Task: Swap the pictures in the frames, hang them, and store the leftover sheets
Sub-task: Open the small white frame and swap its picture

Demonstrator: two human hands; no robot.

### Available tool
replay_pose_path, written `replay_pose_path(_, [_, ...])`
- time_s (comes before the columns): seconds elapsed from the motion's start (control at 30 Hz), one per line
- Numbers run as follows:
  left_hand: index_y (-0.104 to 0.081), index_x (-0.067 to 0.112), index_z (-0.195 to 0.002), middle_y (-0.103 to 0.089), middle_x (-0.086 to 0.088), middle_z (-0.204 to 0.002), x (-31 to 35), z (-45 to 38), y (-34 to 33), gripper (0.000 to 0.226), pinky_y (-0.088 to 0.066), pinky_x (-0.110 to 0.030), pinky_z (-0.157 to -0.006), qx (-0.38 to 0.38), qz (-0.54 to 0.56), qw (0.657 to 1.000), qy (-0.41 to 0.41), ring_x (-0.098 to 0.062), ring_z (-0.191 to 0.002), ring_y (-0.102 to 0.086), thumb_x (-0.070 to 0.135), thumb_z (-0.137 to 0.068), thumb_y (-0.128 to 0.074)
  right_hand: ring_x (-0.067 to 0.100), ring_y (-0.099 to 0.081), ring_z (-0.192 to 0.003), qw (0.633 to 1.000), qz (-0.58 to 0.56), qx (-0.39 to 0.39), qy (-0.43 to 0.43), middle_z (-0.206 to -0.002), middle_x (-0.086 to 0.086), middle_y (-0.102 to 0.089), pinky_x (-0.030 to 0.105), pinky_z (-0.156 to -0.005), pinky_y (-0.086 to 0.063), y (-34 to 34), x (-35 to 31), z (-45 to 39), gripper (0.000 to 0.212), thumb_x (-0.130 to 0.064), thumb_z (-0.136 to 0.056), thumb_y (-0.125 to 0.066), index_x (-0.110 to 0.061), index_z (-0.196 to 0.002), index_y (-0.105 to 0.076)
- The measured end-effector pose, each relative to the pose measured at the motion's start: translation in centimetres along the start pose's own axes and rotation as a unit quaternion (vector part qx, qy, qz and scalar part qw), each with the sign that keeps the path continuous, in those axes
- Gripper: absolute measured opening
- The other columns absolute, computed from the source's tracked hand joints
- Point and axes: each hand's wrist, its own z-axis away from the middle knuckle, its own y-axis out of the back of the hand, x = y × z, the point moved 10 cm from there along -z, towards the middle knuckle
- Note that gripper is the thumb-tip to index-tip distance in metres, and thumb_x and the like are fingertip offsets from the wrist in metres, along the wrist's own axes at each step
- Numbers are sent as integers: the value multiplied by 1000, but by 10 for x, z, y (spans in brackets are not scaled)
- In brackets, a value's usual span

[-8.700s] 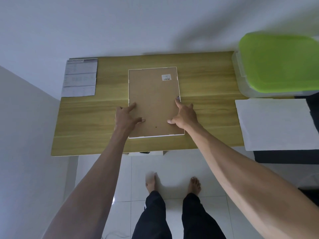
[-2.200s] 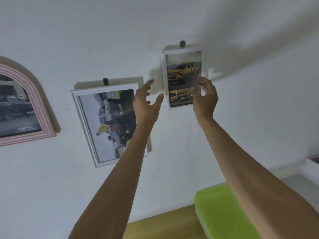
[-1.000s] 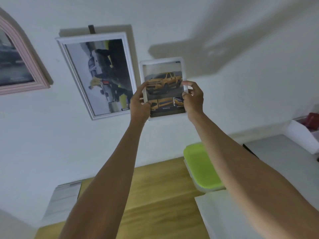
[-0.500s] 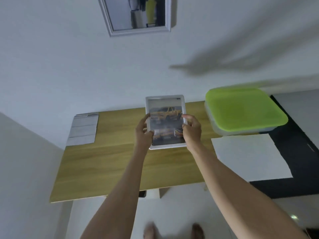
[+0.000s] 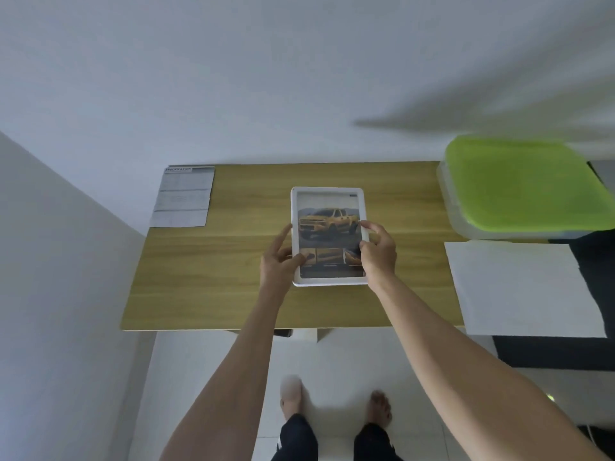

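- Frame, white, yellow-truck print: gripped by left hand and right hand over wooden table.
- Step: picture swap; next, probably laying it face down.

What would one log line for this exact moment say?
held: white picture frame, picture up | left hand: left edge | right hand: right edge | below: wooden table | contact with table: unclear

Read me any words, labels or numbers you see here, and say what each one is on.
"SPECIFICATION": heading on the printed sheet at the table's far left corner; first letter unclear.
Sheet's table rows: too small to read.
Framed truck picture: small corner mark and bottom line blurred.
Green-lidded box, white sheet: no text.
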Motion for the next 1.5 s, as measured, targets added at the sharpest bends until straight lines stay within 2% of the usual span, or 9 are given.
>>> replay_pose_path(0.13, [-45, 33, -148, -76, -10, -105, 11, 1, -3, 80, -60, -41, -84, -41, 3, 999, -20, -29, -97, -73, 2, -82, -77, 18, -55, -64, 1000, -6, -8, -18, -89, 10, -58, 20, -43, -43, -7, -2, -6, 61, 13, -87, -42, -35, -115, -67])
replay_pose_path(0.3, [-54, 30, -143, -75, -4, -103, 27, 2, 4, 71, -60, -28, -70, 29, -65, 994, -82, -23, -81, -71, 4, -81, -76, 24, -52, -116, 985, 127, 10, 114, -125, 8, -55, 36, -89, -52, -32, -57, 0, 40, -21, -93, -61, -37, -129, -61])
replay_pose_path(0.47, [-58, 27, -141, -72, -9, -86, 52, 9, -6, 64, -52, -33, -56, 60, -134, 975, -167, -29, -62, -52, 3, -82, -70, 14, -63, -92, 955, 161, -119, 220, -92, -2, -66, 27, -82, -50, -85, -137, 11, 51, -39, -93, -62, -37, -143, -52])
replay_pose_path(0.67, [-58, 18, -141, -64, 13, -71, 73, 20, -16, 65, -39, -13, -51, 114, -188, 942, -253, -7, -51, -46, -7, -81, -63, 14, -68, -95, 899, 284, -129, 309, -115, 0, -71, 32, -90, -56, -109, -170, 24, 50, -37, -92, -68, -32, -141, -57])
replay_pose_path(0.9, [-55, 15, -142, -70, 0, -78, 79, 30, -32, 58, -51, -31, -53, 129, -199, 930, -281, -14, -54, -53, 1, -86, -65, 19, -64, -105, 903, 269, -51, 330, -118, 1, -69, 18, -78, -39, -85, -190, 29, 52, -3, -81, -71, -15, -132, -65])
replay_pose_path(1.07, [-51, 10, -142, -73, -4, -111, 97, 43, -58, 57, -58, -22, -66, 87, -144, 935, -313, -9, -85, -71, 21, -90, -72, 18, -63, -83, 916, 234, -5, 327, -104, 5, -73, 32, -81, -57, -49, -204, 20, 58, -2, -82, -65, -18, -138, -61])
replay_pose_path(1.2, [-54, 14, -138, -73, 1, -109, 99, 37, -56, 48, -58, -29, -72, 96, -74, 953, -278, -8, -94, -71, 32, -95, -64, 22, -62, -70, 948, 162, -17, 274, -79, 6, -72, 32, -72, -54, -12, -206, 4, 61, -6, -77, -60, -33, -131, -66])
replay_pose_path(1.37, [-52, 30, -142, -56, 6, -139, 72, -20, -14, 50, -45, -39, -108, 113, -85, 984, -110, -9, -126, -52, 40, -94, -63, 14, -57, -69, 974, 33, -95, 203, -77, 1, -72, 38, -72, -56, 15, -182, -16, 63, -7, -76, -61, -43, -128, -66])
replay_pose_path(1.5, [-61, 16, -135, -73, -1, -109, 65, -46, -8, 43, -58, -43, -86, 14, -15, 999, -45, -10, -94, -69, 12, -92, -67, 32, -67, -79, 982, -35, -115, 146, -94, 10, -77, 56, -80, -59, 20, -155, -23, 60, -5, -78, -64, -41, -126, -68])
